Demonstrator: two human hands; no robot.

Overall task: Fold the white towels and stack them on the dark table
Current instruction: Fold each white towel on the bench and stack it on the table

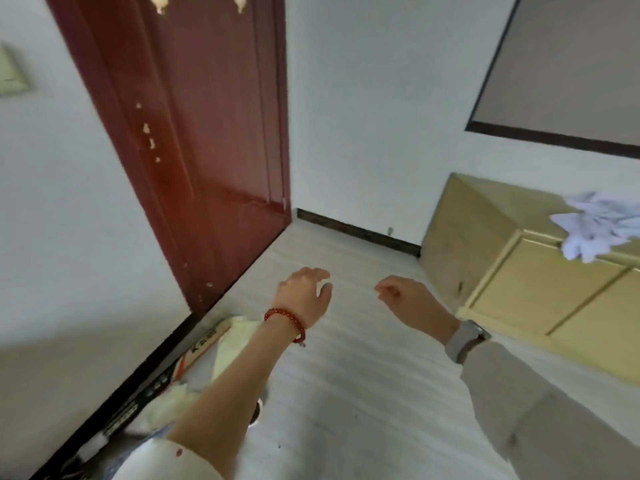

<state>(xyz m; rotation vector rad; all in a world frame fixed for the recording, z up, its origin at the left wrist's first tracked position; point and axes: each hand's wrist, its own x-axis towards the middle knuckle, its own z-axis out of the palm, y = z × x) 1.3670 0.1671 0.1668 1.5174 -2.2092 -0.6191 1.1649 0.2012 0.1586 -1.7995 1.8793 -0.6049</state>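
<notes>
Both hands hold nothing: the left hand (pixel 306 289) and the right hand (pixel 412 299) hang over the floor (pixel 346 375), fingers loosely curled. The crumpled white towels (pixel 595 230) lie on the light cabinet (pixel 519 292), far right.

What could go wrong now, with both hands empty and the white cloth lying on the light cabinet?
1. The white cloth hangs over the cabinet front edge; it may slide off.
2. Bags and papers lie on the floor by the left hand; a foot could catch them.
3. No dark table is in view.

Both hands empty, loosely curled: left hand (pixel 306 292), right hand (pixel 410 299).
</notes>
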